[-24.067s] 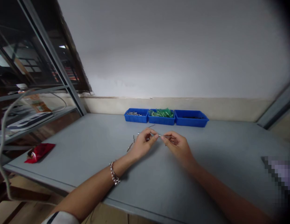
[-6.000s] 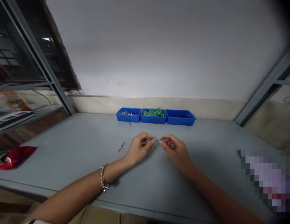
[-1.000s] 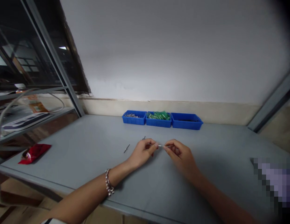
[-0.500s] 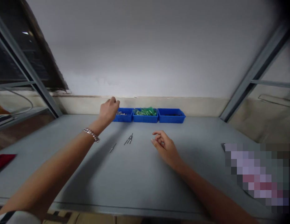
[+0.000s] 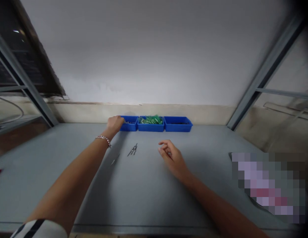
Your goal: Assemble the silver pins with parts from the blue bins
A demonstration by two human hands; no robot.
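Observation:
My left hand (image 5: 114, 124), a beaded bracelet on its wrist, reaches to the far left blue bin (image 5: 130, 127), which holds small metal pins. Its fingers are bunched at the bin's near-left corner, and what they pinch is hidden. My right hand (image 5: 170, 154) rests on the grey table (image 5: 149, 188) with its fingers loosely curled and apart, holding nothing. A few thin metal pins (image 5: 132, 149) lie on the table between my hands. One more pin (image 5: 114, 161) lies beside my left forearm.
A middle blue bin (image 5: 151, 126) holds green parts, and a right blue bin (image 5: 178, 126) stands beside it against the back wall. Metal shelf frames rise at left (image 5: 24, 89) and right (image 5: 263, 72). A blurred-out object (image 5: 265, 185) lies at the table's right.
A second ago both hands pinched one pin together. They have parted: my left hand reached out and dropped to the left bin, and my right hand stayed on the table with its fingers loosened.

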